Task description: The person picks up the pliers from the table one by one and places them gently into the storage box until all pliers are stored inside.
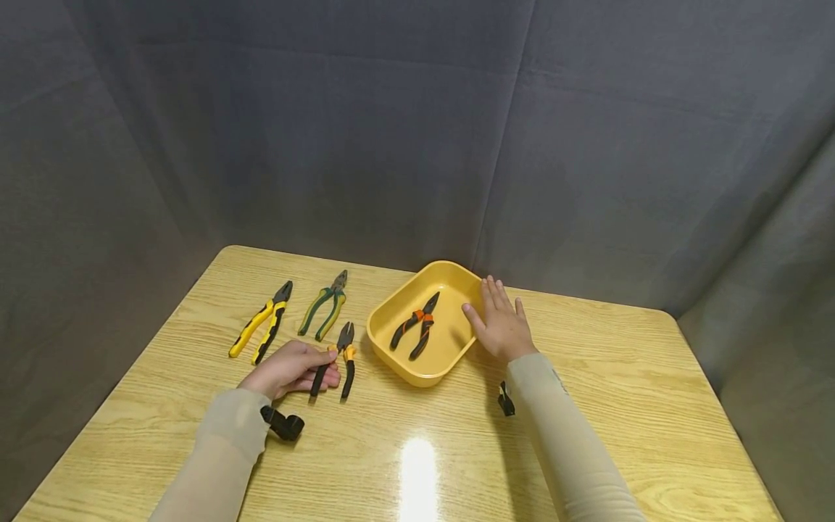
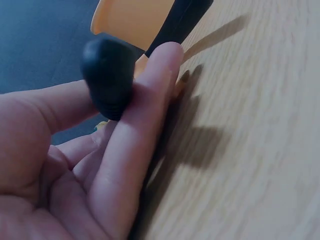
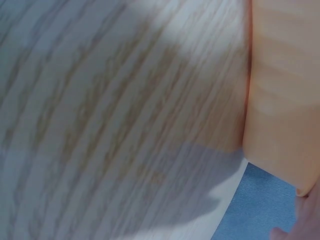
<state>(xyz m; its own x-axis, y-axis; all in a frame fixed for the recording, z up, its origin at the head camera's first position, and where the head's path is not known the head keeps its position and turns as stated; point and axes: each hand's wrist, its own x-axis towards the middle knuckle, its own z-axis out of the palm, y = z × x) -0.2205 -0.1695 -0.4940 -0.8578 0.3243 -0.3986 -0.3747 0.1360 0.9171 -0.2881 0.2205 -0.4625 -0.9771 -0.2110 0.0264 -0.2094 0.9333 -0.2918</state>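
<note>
In the head view my left hand [image 1: 296,368] pinches pliers with black and orange handles [image 1: 349,373], thumb on one handle and fingers beneath. The left wrist view shows a black handle [image 2: 107,75] between thumb and fingers, close over the table, with shadows below. My right hand [image 1: 502,326] lies with straight fingers against the right rim of a yellow plastic basin [image 1: 385,308]. Inside the basin lie black and orange pliers [image 1: 424,330], jaws pointing away. The basin's side [image 3: 285,90] fills the right of the right wrist view, fingers partly showing at its corner.
Yellow and black pliers [image 1: 264,322] lie on the wooden table [image 1: 417,428] at the left, handles spread. Green and yellow pliers [image 1: 326,308] lie between them and the basin. A grey curtain [image 1: 365,145] hangs behind the table's back edge.
</note>
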